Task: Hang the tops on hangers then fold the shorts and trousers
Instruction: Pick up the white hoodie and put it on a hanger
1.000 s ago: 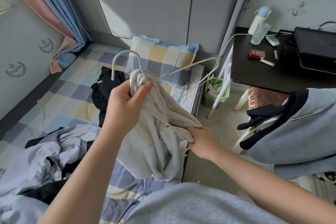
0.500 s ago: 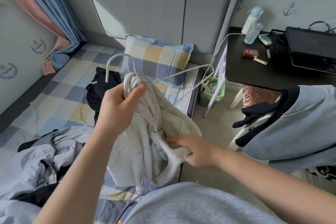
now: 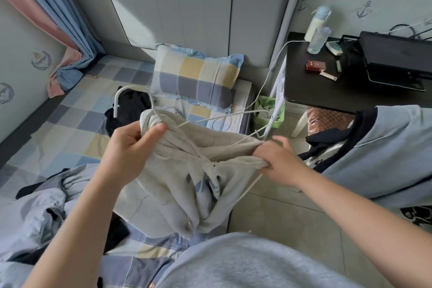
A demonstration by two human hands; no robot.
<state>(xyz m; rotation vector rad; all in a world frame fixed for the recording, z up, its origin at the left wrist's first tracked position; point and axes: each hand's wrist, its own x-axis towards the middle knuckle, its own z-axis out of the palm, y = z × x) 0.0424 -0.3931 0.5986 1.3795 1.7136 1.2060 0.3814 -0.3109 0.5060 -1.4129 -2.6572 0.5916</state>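
**Beige top (image 3: 187, 170): right shoulder drawn along white hanger (image 3: 116, 106)**

Left hand (image 3: 131, 145) grips the bunched collar just below the hanger hook (hook at 11 o'clock of the thumb). Right hand (image 3: 278, 161), half a second ago low in the fabric at 5 o'clock, now pinches the shoulder at 3 o'clock and stretches it along the hanger arm. The top hangs mid-frame over the bed (image 3: 70, 124) edge. Seating appears nearly complete.
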